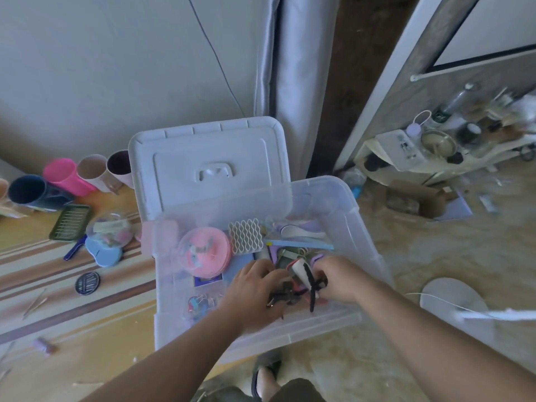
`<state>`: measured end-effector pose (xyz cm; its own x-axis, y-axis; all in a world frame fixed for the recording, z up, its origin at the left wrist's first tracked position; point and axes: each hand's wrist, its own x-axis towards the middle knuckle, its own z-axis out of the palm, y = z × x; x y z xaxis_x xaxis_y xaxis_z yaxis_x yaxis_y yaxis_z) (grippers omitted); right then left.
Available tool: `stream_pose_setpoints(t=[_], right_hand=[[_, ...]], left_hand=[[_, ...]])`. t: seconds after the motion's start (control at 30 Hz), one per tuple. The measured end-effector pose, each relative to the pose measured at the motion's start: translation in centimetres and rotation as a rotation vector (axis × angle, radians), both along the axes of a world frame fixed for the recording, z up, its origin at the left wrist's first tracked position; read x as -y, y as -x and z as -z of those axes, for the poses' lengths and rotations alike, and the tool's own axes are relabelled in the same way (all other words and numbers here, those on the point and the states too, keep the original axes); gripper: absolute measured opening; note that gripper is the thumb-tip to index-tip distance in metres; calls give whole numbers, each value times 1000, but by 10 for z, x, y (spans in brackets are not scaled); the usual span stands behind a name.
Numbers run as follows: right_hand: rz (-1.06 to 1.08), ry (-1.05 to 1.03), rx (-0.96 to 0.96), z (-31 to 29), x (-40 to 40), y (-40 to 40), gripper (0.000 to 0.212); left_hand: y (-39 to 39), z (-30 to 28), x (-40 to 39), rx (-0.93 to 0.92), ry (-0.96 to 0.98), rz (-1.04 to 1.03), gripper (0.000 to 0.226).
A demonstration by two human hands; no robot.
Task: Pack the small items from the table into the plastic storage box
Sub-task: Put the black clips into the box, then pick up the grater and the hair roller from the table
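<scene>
Plastic storage box (342, 198) at frame centre, lid (208, 166) propped open behind, overhanging striped surface (87, 300) edge. Already inside: pink round case (204, 253), white wavy tray (246, 237), blue strip, clips, mixed bits. Still out on surface, left of frame: row of cups (62, 177), green comb tray (69, 222), clear dome (111, 229), blue case (103, 252), dark round tin (87, 282), tweezers. Judged roughly half done. Both hands inside box, lower centre: left hand (252, 288) fingers curled on black clips (282, 294); right hand (338, 281) gripping black fuzzy stick bundle (311, 285).
</scene>
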<state>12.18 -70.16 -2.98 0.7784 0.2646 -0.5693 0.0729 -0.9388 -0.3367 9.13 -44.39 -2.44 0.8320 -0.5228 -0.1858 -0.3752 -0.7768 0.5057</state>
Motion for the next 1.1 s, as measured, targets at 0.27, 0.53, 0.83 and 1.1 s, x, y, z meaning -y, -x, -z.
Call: stream_pose_setpoints(t=[0.27,0.53,0.83,1.1], right_hand=[[51,-9,25,-3,2,-1,38],[18,-6,43,-3,0,0,28],[33,3,27,-6,-2,-2,22],[40,-47,94,-33,-22,-8,21]], left_hand=[[9,-21,-18,158,-51,-117,55],[23,-31,-61,159,-243,-99,58],[35,-36,-79,172,-273,-142,58],[28,-47,-85,215,-260,-154,60]])
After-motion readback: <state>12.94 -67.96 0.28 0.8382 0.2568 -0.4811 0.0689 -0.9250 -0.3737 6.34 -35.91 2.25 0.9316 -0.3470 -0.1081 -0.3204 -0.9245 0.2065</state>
